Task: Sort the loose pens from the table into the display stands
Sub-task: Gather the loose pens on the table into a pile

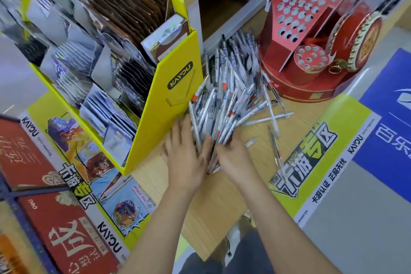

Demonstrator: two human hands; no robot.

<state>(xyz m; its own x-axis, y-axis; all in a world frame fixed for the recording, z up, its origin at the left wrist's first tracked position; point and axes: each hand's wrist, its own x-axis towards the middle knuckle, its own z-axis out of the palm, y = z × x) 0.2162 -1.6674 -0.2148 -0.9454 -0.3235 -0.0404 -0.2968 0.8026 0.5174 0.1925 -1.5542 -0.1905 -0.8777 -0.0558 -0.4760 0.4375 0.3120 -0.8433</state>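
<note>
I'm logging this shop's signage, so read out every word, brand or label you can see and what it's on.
"KAYOU": side of the yellow display stand.
"KAYOU" and "卡游专区": left yellow banner.
"Pinkie Pie": blue panel on that banner.
"KAYOU", "卡游专区" and "卡游认证 正品无忧": right yellow banner.
"百乐": blue sign, cut off at the edge.
Print on the pens and the red box: too small or blurred to read.

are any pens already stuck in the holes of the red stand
No, the holes of the red stand show no pen in them; the pens lie heaped on the table beside it.
</note>
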